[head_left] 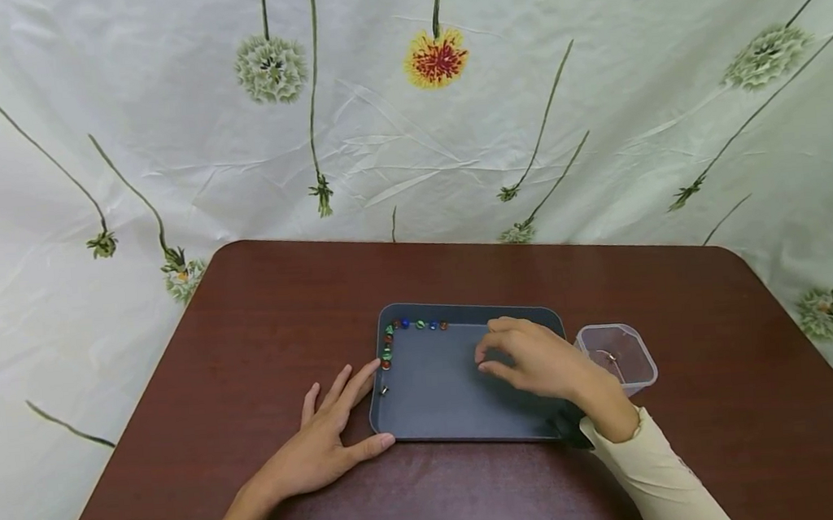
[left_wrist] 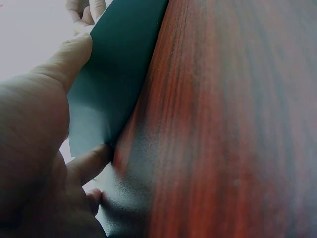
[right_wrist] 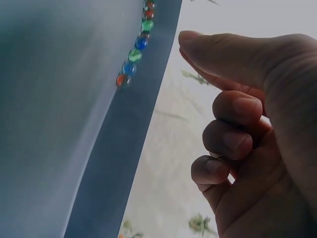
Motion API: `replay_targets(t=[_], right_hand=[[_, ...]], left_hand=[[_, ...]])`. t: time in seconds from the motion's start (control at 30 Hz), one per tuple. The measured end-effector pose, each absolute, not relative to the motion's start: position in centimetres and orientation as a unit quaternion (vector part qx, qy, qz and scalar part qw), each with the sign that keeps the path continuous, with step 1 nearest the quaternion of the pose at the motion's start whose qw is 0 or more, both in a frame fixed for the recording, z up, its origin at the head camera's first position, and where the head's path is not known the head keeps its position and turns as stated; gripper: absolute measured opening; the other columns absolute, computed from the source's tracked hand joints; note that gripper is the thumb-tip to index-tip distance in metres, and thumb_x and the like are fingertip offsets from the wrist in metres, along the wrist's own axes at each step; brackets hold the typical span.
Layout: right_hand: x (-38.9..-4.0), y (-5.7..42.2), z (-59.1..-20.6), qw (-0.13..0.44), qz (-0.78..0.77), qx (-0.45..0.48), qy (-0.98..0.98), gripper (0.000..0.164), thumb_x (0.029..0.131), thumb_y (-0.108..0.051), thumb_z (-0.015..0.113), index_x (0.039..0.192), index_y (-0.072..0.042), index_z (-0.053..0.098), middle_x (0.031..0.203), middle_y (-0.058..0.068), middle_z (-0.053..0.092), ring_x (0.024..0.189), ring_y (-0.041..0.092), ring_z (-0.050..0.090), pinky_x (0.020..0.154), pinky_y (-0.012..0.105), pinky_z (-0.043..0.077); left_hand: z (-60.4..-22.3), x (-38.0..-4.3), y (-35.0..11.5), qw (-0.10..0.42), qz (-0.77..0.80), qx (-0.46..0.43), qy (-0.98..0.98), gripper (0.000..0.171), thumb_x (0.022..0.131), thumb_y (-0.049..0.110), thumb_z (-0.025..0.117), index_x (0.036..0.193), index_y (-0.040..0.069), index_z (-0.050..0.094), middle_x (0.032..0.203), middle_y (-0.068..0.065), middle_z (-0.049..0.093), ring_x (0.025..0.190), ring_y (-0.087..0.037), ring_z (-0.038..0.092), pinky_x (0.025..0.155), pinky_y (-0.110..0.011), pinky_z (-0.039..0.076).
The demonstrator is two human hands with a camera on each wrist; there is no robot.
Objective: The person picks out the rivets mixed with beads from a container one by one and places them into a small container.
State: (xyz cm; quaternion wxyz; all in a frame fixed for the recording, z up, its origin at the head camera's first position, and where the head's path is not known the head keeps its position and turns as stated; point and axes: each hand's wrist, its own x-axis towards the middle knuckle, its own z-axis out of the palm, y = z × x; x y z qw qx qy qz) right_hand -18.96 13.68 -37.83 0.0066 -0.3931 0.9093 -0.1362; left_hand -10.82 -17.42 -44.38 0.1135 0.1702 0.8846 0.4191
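A dark grey tray (head_left: 457,404) lies on the table, with a line of small glass marbles (head_left: 420,324) along its far and left sides, in blue, green and reddish brown. Below that line, a small shiny metallic piece (head_left: 385,390) sits close to the left wall. My left hand (head_left: 314,452) has its fingers spread, fingertips at the tray's left rim and thumb (left_wrist: 74,54) at the near corner. Over the tray's right half hovers my right hand (head_left: 534,357). Its fingers (right_wrist: 233,139) are curled in, thumb and index tips together; nothing shows between them.
A clear plastic box (head_left: 640,348) stands right beside the tray, with a thin coppery item (head_left: 610,356) inside. The reddish-brown wooden table (head_left: 302,293) has rounded far corners. A white flower-print cloth (head_left: 392,131) hangs behind it.
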Motion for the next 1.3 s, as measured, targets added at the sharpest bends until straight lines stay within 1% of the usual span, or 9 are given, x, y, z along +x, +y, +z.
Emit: replay_targets(t=[0.13, 0.23, 0.43, 0.53, 0.73, 0.9, 1.1, 1.17, 1.3], right_hand=[[-19.2, 12.5, -37.5, 0.023, -0.130, -0.400, 0.907, 0.007, 0.088, -0.027, 0.067, 0.093, -0.023, 0.070, 0.097, -0.007, 0.061, 0.095, 0.013, 0.060, 0.084, 0.032, 0.050], [-19.6, 11.5, -37.3, 0.033, -0.129, -0.409, 0.903, 0.007, 0.088, -0.027, 0.066, 0.093, -0.023, 0.070, 0.104, -0.004, 0.063, 0.111, 0.019, 0.059, 0.092, 0.037, 0.049], [-20.8, 9.5, -37.9, 0.065, -0.141, -0.442, 0.883, 0.006, 0.089, -0.025, 0.065, 0.093, -0.021, 0.068, 0.091, -0.006, 0.059, 0.082, 0.013, 0.057, 0.074, 0.027, 0.047], [-21.3, 8.3, -38.2, 0.087, -0.151, -0.453, 0.874, 0.008, 0.090, -0.024, 0.065, 0.095, -0.020, 0.069, 0.090, -0.008, 0.058, 0.078, 0.012, 0.055, 0.071, 0.024, 0.045], [-21.9, 5.9, -38.5, 0.116, -0.153, -0.477, 0.857, 0.011, 0.090, -0.022, 0.064, 0.099, -0.018, 0.070, 0.096, -0.008, 0.061, 0.100, 0.015, 0.061, 0.084, 0.027, 0.050], [-22.0, 4.5, -38.8, 0.121, -0.137, -0.497, 0.848, 0.012, 0.090, -0.021, 0.065, 0.101, -0.020, 0.070, 0.096, -0.009, 0.061, 0.090, 0.007, 0.059, 0.083, 0.024, 0.049], [-22.2, 3.3, -39.5, 0.147, -0.141, -0.506, 0.838, 0.013, 0.091, -0.020, 0.063, 0.102, -0.022, 0.069, 0.105, -0.009, 0.063, 0.123, 0.015, 0.052, 0.106, 0.034, 0.039], [-22.3, 3.0, -39.8, 0.161, -0.151, -0.509, 0.832, 0.013, 0.091, -0.020, 0.063, 0.102, -0.021, 0.069, 0.104, -0.009, 0.064, 0.117, 0.012, 0.055, 0.102, 0.030, 0.042], [-22.4, 2.6, -40.3, 0.176, -0.166, -0.512, 0.824, 0.013, 0.090, -0.022, 0.065, 0.101, -0.020, 0.070, 0.099, -0.009, 0.063, 0.082, 0.006, 0.055, 0.074, 0.017, 0.045]], left_hand=[[-44.5, -10.8, -17.4, 0.116, 0.415, 0.168, 0.887, 0.088, 0.082, 0.058, 0.061, 0.151, 0.036, 0.010, 0.153, 0.006, 0.029, 0.147, -0.026, 0.001, 0.107, -0.059, -0.012], [-44.5, -10.9, -17.4, 0.113, 0.416, 0.168, 0.887, 0.088, 0.082, 0.058, 0.061, 0.151, 0.036, 0.011, 0.153, 0.006, 0.030, 0.147, -0.026, 0.001, 0.107, -0.059, -0.012], [-44.5, -10.7, -17.3, 0.113, 0.417, 0.168, 0.886, 0.088, 0.082, 0.058, 0.061, 0.151, 0.035, 0.011, 0.153, 0.005, 0.030, 0.147, -0.027, 0.002, 0.107, -0.060, -0.012], [-44.5, -10.7, -17.2, 0.112, 0.418, 0.170, 0.885, 0.088, 0.083, 0.056, 0.062, 0.151, 0.034, 0.010, 0.153, 0.005, 0.030, 0.147, -0.028, 0.002, 0.106, -0.061, -0.012], [-44.4, -10.7, -17.3, 0.105, 0.420, 0.173, 0.885, 0.087, 0.083, 0.053, 0.063, 0.151, 0.034, 0.011, 0.153, 0.005, 0.030, 0.147, -0.028, 0.003, 0.106, -0.061, -0.011], [-44.3, -10.8, -17.4, 0.105, 0.419, 0.176, 0.885, 0.088, 0.083, 0.055, 0.062, 0.151, 0.034, 0.011, 0.153, 0.006, 0.030, 0.147, -0.028, 0.002, 0.106, -0.062, -0.012], [-44.3, -10.8, -17.4, 0.108, 0.420, 0.177, 0.884, 0.088, 0.083, 0.056, 0.061, 0.151, 0.036, 0.009, 0.153, 0.009, 0.028, 0.147, -0.027, 0.001, 0.106, -0.061, -0.012], [-44.3, -10.8, -17.4, 0.109, 0.419, 0.176, 0.884, 0.088, 0.083, 0.057, 0.061, 0.151, 0.036, 0.009, 0.153, 0.009, 0.028, 0.147, -0.027, 0.001, 0.106, -0.061, -0.012], [-44.4, -10.8, -17.4, 0.109, 0.418, 0.175, 0.885, 0.088, 0.083, 0.057, 0.060, 0.151, 0.037, 0.008, 0.153, 0.010, 0.027, 0.147, -0.027, 0.001, 0.106, -0.061, -0.012]])
